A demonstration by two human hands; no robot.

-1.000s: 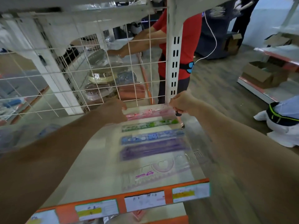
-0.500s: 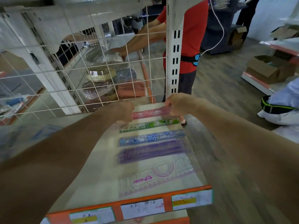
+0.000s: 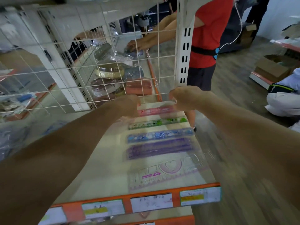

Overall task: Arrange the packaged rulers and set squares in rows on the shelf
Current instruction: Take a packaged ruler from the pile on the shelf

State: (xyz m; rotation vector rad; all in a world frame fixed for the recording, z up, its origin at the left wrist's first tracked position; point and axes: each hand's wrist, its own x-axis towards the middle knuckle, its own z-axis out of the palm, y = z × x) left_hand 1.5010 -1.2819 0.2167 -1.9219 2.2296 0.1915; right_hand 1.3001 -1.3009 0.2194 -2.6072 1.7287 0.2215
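Note:
A row of packaged rulers lies across the white shelf (image 3: 103,172): a pink ruler pack (image 3: 155,110) at the back, then a green one (image 3: 158,122), a blue one (image 3: 160,134) and a purple one (image 3: 159,150). Nearest the front edge lies a clear set-square pack (image 3: 165,173) with a heart cut-out. My left hand (image 3: 128,105) grips the left end of the pink pack. At its right end, my right hand (image 3: 183,99) pinches the clear wrapper. Both hands sit at the back of the shelf against the wire grid.
A white wire grid (image 3: 81,65) backs the shelf, with a slotted upright post (image 3: 185,51) at the right. Behind it a person in a red shirt (image 3: 209,31) handles wrapped goods (image 3: 112,72). An orange price strip (image 3: 151,202) edges the front. Cardboard boxes (image 3: 274,69) stand on the floor at right.
Both hands stay on the pink pack at the back of the shelf, drawing slightly closer to the wire grid. The camera has tilted a little.

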